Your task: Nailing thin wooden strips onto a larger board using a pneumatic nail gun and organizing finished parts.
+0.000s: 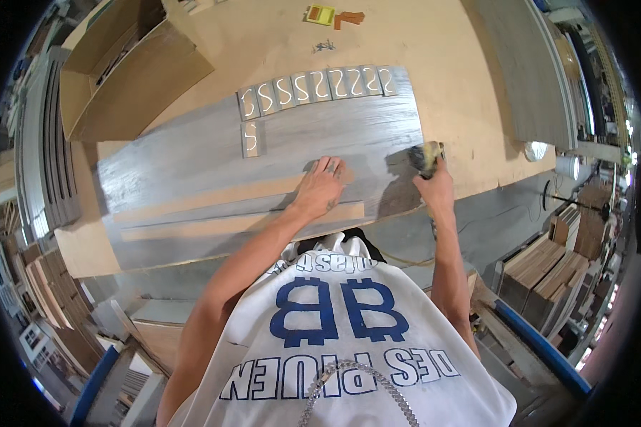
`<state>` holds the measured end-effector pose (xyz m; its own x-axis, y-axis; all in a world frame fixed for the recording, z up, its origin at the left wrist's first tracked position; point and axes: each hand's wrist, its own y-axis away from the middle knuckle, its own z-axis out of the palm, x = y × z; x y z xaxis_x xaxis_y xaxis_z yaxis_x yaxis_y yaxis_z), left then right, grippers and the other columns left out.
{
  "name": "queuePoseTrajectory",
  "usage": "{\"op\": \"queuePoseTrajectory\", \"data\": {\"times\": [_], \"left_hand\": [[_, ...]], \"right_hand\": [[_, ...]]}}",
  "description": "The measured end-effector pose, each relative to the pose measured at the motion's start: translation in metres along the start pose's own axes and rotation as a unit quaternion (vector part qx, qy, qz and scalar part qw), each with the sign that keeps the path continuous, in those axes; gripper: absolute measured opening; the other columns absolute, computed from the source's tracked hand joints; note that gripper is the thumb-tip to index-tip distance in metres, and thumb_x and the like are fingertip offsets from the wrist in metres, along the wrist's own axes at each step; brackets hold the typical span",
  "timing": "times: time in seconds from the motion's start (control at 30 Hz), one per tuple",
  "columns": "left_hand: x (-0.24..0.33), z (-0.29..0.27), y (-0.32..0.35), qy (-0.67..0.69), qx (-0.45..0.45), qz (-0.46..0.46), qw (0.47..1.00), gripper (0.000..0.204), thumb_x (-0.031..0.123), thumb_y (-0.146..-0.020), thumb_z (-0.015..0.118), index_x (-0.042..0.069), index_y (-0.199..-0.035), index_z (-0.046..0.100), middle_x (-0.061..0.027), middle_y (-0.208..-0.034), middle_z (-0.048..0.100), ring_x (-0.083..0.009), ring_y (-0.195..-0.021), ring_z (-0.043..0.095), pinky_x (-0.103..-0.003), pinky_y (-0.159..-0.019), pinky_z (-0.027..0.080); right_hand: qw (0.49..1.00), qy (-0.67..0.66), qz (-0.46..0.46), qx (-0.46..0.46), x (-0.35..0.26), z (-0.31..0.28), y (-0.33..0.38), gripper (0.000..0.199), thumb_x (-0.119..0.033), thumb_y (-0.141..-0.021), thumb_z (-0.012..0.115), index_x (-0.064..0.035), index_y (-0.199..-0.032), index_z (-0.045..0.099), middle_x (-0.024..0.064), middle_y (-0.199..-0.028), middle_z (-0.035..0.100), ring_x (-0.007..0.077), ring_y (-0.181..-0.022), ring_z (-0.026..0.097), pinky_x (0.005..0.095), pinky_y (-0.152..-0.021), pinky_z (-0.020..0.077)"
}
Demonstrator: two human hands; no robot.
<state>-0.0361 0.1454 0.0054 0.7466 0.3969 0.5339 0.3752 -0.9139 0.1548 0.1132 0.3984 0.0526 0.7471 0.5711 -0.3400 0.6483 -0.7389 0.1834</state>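
My left hand [323, 186] lies flat, fingers stretched out, on the end of a long tan wooden strip [242, 193]. That strip rests on a large grey panel [185, 160]. A second tan strip [263, 220] lies nearer to me, roughly alongside the first. At the panel's right edge, my right hand [436, 186] is wrapped round a yellow-and-black handheld power tool [426, 158], whose exact kind I cannot make out. Along the panel's far edge runs a row of small grey blocks [301, 89] with white squiggles on top. One similar block [251, 139] sits below the row's left end.
An open cardboard box [135, 85] stands at the far left of the tan table [463, 78]. At the back are a yellow box [320, 15], orange-brown pieces [349, 19] and a small pile of screws or nails [324, 47]. Stacked boards [545, 281] stand to the right.
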Motion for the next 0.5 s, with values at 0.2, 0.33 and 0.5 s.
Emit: {"op": "queuePoseTrajectory", "data": {"times": [0.2,0.33,0.5], "left_hand": [[-0.004,0.003,0.001,0.008,0.039,0.003,0.999,0.051,0.014,-0.087,0.064,-0.009,-0.131,0.054,-0.0168,-0.127,0.052,-0.0330,-0.122,0.045,-0.042,-0.103,0.043],[-0.006,0.007,0.002,0.057,0.079,0.015,0.995,0.046,0.010,-0.087,0.061,-0.009,-0.128,0.055,-0.0172,-0.123,0.053,-0.0333,-0.118,0.047,-0.043,-0.101,0.043],[-0.006,0.008,0.004,0.103,0.110,0.015,0.988,0.044,0.007,-0.082,0.060,-0.009,-0.123,0.056,-0.0179,-0.121,0.053,-0.0342,-0.116,0.048,-0.043,-0.100,0.043]], "right_hand": [[0.960,-0.172,0.109,-0.190,-0.059,-0.065,0.038,0.033,-0.016,-0.079,0.076,0.0029,-0.105,0.069,0.0105,-0.071,0.068,0.0216,-0.065,0.067,0.0370,-0.062,0.0527],[0.918,-0.268,0.099,-0.274,-0.094,-0.048,0.062,0.024,-0.017,-0.084,0.073,0.0026,-0.097,0.071,0.0049,-0.068,0.066,0.0103,-0.054,0.058,0.0310,-0.052,0.0470],[0.938,-0.174,0.090,-0.287,-0.111,-0.033,0.062,0.024,-0.019,-0.083,0.072,0.0035,-0.091,0.071,0.0065,-0.060,0.063,0.0119,-0.052,0.059,0.0327,-0.052,0.0485]]}}
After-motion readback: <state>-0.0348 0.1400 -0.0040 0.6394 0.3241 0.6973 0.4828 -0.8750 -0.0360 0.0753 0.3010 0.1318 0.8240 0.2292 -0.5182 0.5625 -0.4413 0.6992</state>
